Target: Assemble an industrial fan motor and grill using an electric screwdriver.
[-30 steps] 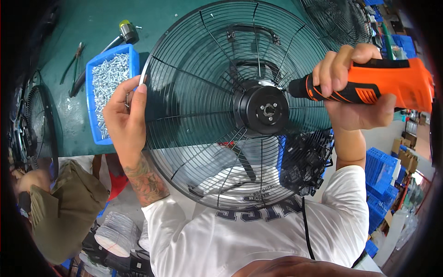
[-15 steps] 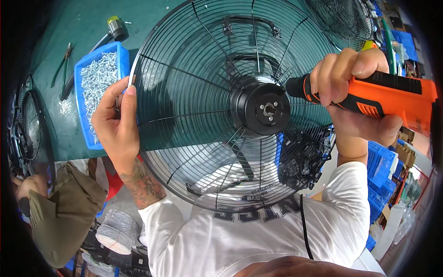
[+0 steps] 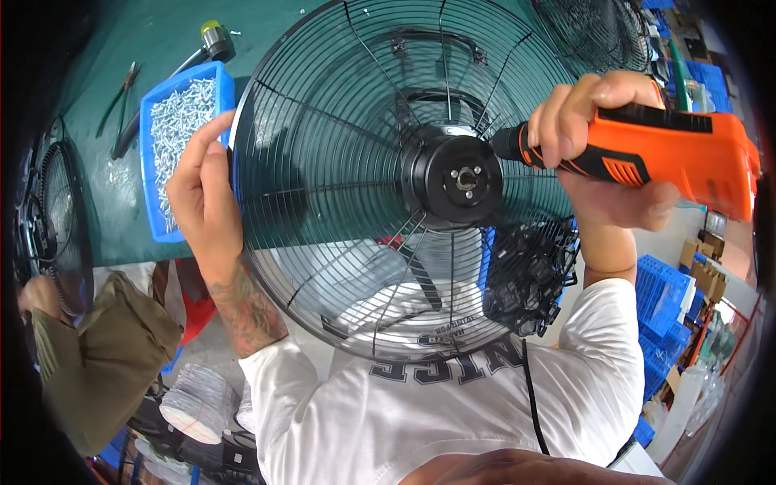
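A round black wire fan guard (image 3: 339, 166) stands before me, with a black motor (image 3: 453, 179) at its centre whose end cap carries several small screws. My right hand (image 3: 598, 145) wraps around an orange and black power screwdriver (image 3: 671, 153). Its dark nose points left, close beside the motor; the bit's tip is hidden. At the guard's left rim is my left hand (image 3: 206, 190). The index finger stretches out to the rim, while the thumb sits bent and apart from it. Right next to that hand lies a blue bin (image 3: 167, 236) full of silver screws (image 3: 182, 133).
Pliers (image 3: 118, 100) and a hammer (image 3: 217, 42) with a yellow-green end lie on the green table (image 3: 267, 32). Black parts (image 3: 529, 275) are heaped beside the guard. Another fan (image 3: 61, 218) and a co-worker's hand (image 3: 40, 297) are at left, blue crates (image 3: 664, 295) at right.
My left thumb has come off the guard's rim and the index finger has straightened. The screwdriver's nose stays beside the motor. The whole view has shifted slightly.
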A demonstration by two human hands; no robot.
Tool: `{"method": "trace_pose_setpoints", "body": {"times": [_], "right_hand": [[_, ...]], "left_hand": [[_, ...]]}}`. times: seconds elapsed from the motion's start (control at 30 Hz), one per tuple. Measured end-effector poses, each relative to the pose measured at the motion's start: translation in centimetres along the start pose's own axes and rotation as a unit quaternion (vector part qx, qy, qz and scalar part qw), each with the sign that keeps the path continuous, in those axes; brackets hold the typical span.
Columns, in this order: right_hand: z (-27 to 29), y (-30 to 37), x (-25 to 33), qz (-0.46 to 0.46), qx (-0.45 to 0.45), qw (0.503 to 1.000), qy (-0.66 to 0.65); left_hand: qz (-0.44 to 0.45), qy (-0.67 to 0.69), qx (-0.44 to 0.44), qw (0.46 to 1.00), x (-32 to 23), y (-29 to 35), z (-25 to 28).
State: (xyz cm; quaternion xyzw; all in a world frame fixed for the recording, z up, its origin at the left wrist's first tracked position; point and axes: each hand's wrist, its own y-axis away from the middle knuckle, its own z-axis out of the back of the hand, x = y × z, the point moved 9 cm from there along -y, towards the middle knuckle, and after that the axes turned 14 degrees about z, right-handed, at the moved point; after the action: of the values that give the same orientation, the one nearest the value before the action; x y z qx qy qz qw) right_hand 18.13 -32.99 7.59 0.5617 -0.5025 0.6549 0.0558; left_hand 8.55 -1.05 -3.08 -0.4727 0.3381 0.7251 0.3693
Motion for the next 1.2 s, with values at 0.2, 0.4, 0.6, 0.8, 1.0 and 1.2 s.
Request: {"method": "trace_pose_setpoints", "body": {"times": [0.2,0.4,0.6,0.8,1.0,1.2], "right_hand": [[0.2,-1.7,-0.3,0.000,0.085,0.996,-0.041],[0.3,-4.3,7.4,0.082,0.063,0.993,-0.064],[-5.0,-2.9,10.7,0.126,0.029,0.980,-0.149],[-9.1,-2.3,11.2,0.113,0.129,0.973,-0.157],[-9.6,-1.9,10.9,0.101,0.171,0.972,-0.126],[-10.5,-2.2,9.5,0.093,0.171,0.972,-0.129]], "left_hand": [[-0.149,-0.108,-0.198,0.963,-3.6,2.7,3.0],[-0.097,-0.046,0.051,0.993,-7.3,8.0,-2.4],[-0.206,-0.084,0.246,0.943,-9.0,13.4,-9.3],[-0.229,-0.070,0.276,0.931,-10.0,14.7,-9.6],[-0.231,-0.083,0.267,0.932,-9.6,15.0,-9.4],[-0.233,-0.104,0.251,0.934,-9.1,15.0,-9.0]]}}
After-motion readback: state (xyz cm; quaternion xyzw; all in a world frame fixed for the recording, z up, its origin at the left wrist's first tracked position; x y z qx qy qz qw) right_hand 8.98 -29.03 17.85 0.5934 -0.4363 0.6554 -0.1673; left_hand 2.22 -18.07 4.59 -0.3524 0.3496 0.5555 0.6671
